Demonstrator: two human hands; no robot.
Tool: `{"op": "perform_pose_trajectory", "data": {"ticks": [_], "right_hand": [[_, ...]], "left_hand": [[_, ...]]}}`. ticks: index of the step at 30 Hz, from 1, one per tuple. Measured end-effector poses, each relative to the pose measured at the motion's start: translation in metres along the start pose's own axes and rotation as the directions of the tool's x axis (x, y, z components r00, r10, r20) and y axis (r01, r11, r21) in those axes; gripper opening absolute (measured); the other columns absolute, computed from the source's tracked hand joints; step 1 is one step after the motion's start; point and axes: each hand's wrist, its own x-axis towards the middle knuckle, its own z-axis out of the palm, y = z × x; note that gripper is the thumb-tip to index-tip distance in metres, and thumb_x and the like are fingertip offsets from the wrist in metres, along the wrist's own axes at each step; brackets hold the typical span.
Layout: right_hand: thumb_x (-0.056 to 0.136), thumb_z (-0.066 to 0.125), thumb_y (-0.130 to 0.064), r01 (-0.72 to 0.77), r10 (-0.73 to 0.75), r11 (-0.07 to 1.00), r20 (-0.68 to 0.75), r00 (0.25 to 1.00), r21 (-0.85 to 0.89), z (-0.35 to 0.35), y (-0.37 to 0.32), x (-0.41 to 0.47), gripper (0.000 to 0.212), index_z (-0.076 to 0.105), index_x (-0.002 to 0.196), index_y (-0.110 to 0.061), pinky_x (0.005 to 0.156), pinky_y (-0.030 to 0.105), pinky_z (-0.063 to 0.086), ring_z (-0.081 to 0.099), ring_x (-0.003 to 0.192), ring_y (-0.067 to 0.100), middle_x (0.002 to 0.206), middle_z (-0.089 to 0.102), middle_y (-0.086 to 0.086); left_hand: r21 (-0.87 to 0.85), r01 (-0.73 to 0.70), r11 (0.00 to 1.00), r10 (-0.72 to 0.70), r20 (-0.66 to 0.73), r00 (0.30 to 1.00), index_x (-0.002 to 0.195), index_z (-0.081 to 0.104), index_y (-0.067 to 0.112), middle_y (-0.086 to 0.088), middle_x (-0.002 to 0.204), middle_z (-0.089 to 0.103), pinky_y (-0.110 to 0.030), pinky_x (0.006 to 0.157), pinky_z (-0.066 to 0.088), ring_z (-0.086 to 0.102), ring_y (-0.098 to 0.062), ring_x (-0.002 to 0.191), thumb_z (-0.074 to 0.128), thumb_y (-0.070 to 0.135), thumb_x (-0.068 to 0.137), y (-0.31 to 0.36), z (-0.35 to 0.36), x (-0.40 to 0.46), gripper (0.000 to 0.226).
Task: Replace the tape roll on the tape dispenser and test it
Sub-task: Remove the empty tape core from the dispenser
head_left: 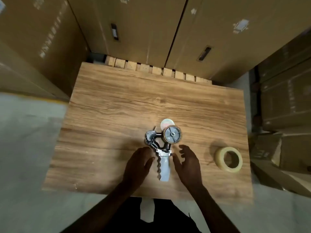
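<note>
Wood makes up the table (107, 105), and it stands among tall brown boxes (138, 27) on a grey floor (25, 148). On the table, near its front edge, lies the dispenser (162, 148), flat on its side. Its grey handle (164, 169) points toward the person, and the handle has a wavy edge on its left side. At the far end of the dispenser sits a grey wheel (172, 134) with a thin brown ring around it, which looks like a nearly used-up roll. Just behind the wheel a pale round shape (165, 122) peeks out, but it is too blurry to tell what it is. A dark metal part (150, 137) sticks out to the left of the wheel. The left hand (138, 163) is just left of the handle, fingers loosely spread and holding nothing. The right hand (188, 163) is just right of the handle, fingers curled a little but open, also holding nothing. I cannot tell if either hand touches the handle. Well to the right of the dispenser, a full roll (228, 159) of pale yellow tape lies flat on the table, apart from both hands. More boxes (286, 106) are stacked past the right side of the table.
</note>
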Motion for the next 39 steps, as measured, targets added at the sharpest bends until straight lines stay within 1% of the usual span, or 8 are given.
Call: {"op": "perform_pose_trajectory", "data": {"ticks": [5,11,14,17,23,28,33,39], "right_hand": [[0.089,0.081,-0.041,0.011,-0.012,0.999,-0.025,1.0,-0.052,-0.01,-0.011,0.047,0.07,0.053,0.145,-0.009,0.097,0.043,0.052,0.061,0.124,0.034,0.136,0.063,0.013],[0.089,0.082,-0.045,-0.191,0.181,0.978,0.112,0.977,0.081,-0.007,-0.015,0.096,0.08,0.05,0.15,-0.005,0.108,0.042,0.046,0.057,0.135,0.036,0.147,0.059,0.02],[0.09,0.077,-0.05,-0.361,0.325,0.919,0.211,0.922,0.157,-0.001,-0.003,0.115,0.063,0.067,0.124,0.003,0.096,0.046,0.053,0.068,0.112,0.038,0.118,0.074,0.022],[0.075,0.074,-0.062,-0.471,0.362,0.828,0.351,0.864,0.304,0.007,0.017,0.126,0.079,0.067,0.1,0.012,0.072,0.041,0.052,0.065,0.08,0.025,0.083,0.067,0.013],[0.097,0.075,-0.011,-0.642,0.37,0.617,0.552,0.747,0.455,-0.003,0.017,0.132,0.026,0.07,0.107,0.012,0.091,0.046,0.064,0.072,0.095,0.032,0.114,0.075,0.034],[0.094,0.078,-0.006,-0.672,0.337,0.566,0.61,0.717,0.478,-0.005,0.028,0.13,0.046,0.059,0.122,0.025,0.095,0.047,0.064,0.071,0.101,0.035,0.127,0.069,0.039],[0.088,0.086,-0.021,-0.662,0.249,0.557,0.66,0.709,0.501,-0.009,0.031,0.123,0.036,0.071,0.107,0.006,0.103,0.052,0.059,0.075,0.114,0.036,0.125,0.075,0.029],[0.084,0.09,-0.017,-0.625,0.277,0.593,0.6,0.751,0.508,-0.006,0.026,0.123,0.047,0.072,0.113,0.015,0.093,0.046,0.065,0.076,0.112,0.039,0.115,0.079,0.027]], "left_hand": [[-0.024,-0.052,0.998,0.049,-0.087,0.995,0.107,0.059,0.021,0.003,0.097,0.063,-0.027,0.073,0.049,0.063,-0.016,0.086,0.07,0.022,0.091,0.023,0.001,0.017,0.02],[-0.098,0.0,0.995,-0.005,-0.049,0.999,0.111,0.067,0.007,-0.011,0.097,0.072,-0.04,0.077,0.057,0.07,-0.026,0.086,0.069,0.013,0.088,0.059,0.01,0.071,0.024],[-0.006,0.093,0.996,-0.093,0.042,0.995,0.112,0.066,-0.001,-0.02,0.109,0.07,-0.039,0.089,0.046,0.066,-0.036,0.103,0.065,0.02,0.09,0.073,0.019,0.104,0.03],[0.034,0.294,0.955,-0.296,0.16,0.942,0.111,0.062,-0.003,-0.022,0.12,0.065,-0.038,0.09,0.042,0.058,-0.037,0.115,0.062,0.022,0.094,0.088,0.025,0.128,0.03],[0.079,0.451,0.889,-0.456,0.227,0.86,0.125,0.057,-0.005,-0.022,0.134,0.06,-0.038,0.1,0.044,0.054,-0.035,0.127,0.066,0.026,0.094,0.095,0.038,0.145,0.045],[0.03,0.538,0.843,-0.528,0.244,0.814,0.121,0.057,-0.002,-0.021,0.126,0.064,-0.044,0.09,0.057,0.065,-0.036,0.112,0.077,0.028,0.084,0.092,0.041,0.148,0.051],[0.023,0.586,0.81,-0.569,0.268,0.777,0.117,0.059,-0.001,-0.021,0.121,0.066,-0.046,0.086,0.06,0.07,-0.037,0.105,0.083,0.025,0.077,0.092,0.039,0.149,0.053],[0.069,0.583,0.809,-0.578,0.269,0.77,0.117,0.06,-0.001,-0.019,0.12,0.069,-0.036,0.083,0.058,0.069,-0.034,0.107,0.086,0.027,0.074,0.091,0.037,0.152,0.057]]}}
